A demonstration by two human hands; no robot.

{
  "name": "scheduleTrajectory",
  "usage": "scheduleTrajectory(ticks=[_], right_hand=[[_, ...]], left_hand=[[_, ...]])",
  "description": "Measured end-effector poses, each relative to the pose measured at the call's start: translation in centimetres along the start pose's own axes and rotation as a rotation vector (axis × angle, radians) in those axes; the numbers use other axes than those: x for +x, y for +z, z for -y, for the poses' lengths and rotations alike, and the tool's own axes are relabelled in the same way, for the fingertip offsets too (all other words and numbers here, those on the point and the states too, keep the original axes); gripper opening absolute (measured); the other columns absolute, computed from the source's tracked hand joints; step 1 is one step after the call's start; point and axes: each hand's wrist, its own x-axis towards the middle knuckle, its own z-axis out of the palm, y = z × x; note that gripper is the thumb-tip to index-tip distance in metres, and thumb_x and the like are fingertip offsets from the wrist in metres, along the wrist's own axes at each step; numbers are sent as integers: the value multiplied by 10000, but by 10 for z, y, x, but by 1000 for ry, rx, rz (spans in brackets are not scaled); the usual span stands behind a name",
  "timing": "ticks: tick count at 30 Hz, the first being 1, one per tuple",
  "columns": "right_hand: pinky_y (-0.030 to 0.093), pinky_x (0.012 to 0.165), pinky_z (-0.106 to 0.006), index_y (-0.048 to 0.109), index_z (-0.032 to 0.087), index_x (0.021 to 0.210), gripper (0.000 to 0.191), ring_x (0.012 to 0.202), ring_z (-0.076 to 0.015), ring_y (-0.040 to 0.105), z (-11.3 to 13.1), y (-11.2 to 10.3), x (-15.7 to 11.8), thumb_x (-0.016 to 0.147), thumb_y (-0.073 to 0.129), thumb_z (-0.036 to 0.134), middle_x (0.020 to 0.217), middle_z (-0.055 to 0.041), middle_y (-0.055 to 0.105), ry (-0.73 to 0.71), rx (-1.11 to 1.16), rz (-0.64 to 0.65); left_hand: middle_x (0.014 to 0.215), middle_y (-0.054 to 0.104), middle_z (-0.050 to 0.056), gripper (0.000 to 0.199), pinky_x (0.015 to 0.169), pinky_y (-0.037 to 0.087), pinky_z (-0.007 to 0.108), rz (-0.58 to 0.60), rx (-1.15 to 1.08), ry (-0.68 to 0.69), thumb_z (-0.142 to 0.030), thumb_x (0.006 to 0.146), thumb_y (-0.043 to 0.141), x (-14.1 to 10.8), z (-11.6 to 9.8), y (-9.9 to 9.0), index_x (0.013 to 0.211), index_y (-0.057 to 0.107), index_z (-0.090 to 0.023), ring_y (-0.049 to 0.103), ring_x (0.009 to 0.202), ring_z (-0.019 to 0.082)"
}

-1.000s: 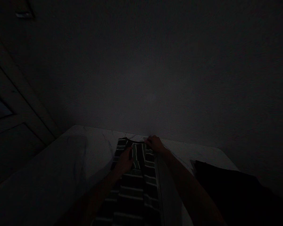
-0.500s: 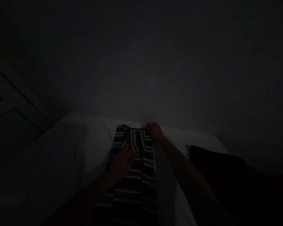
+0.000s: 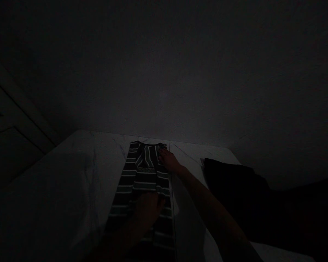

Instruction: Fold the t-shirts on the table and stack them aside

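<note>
Down toward six o'clock on the shirt (image 3: pixel 144 178) the left hand (image 3: pixel 149 207) has been brought since the earlier frame, while the right hand (image 3: pixel 169 161) has been slid a touch below the collar (image 3: pixel 149 145). At six o'clock in the view the shirt is seen, laid lengthwise on the pale slab (image 3: pixel 106 160), its collar pointed at twelve, near the wall (image 3: pixel 164 80). At the shirt's one o'clock the right hand's fingers are spread on the stripes; whether any fabric is pinched cannot be told. The left hand is seen half curled over the middle, too dark for a grip, or even contact, to be made out. And here is the danger: if the fabric is dragged toward six with too little weight kept at one o'clock, the whole shirt could be skidded over the smooth-looking slab. Should the pull be made one-sided, the lengthwise folds could be skewed or rucked. In this gloom a crease could easily be missed. At four o'clock dark cloth (image 3: pixel 229 189) is left untouched, though it could be snagged by a wide-swung right forearm (image 3: pixel 207 203).
</note>
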Motion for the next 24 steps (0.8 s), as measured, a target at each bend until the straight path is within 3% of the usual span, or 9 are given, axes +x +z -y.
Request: scheduleTrajectory(ticks=[8,17,24], right_hand=[[243,1188,-576,358,179,1558,546,1535,-321,201,7,6,7,1052,348,385,1651,-140,290,68,-28,47],[168,1206,-587,281,183,1594,650,1538,-326,182,15,9,21,1049,283,537,1673,-124,233,73,-46,109],[150,1217,-575,252,155,1602,687,1543,-312,161,14,11,20,1046,212,557,1682,-105,203,73,-60,122]], left_hand=[[1091,751,152,304,834,514,392,-52,9,-81,-355,986,499,-1,-6,3,1167,664,-174,710,1025,312],[1098,748,132,325,856,511,337,-50,54,-140,-230,1014,398,2,-6,6,1111,705,-188,712,1032,249],[1104,748,152,300,829,516,349,-81,75,-180,-293,1014,455,-2,-14,5,1140,688,-154,714,1029,276]])
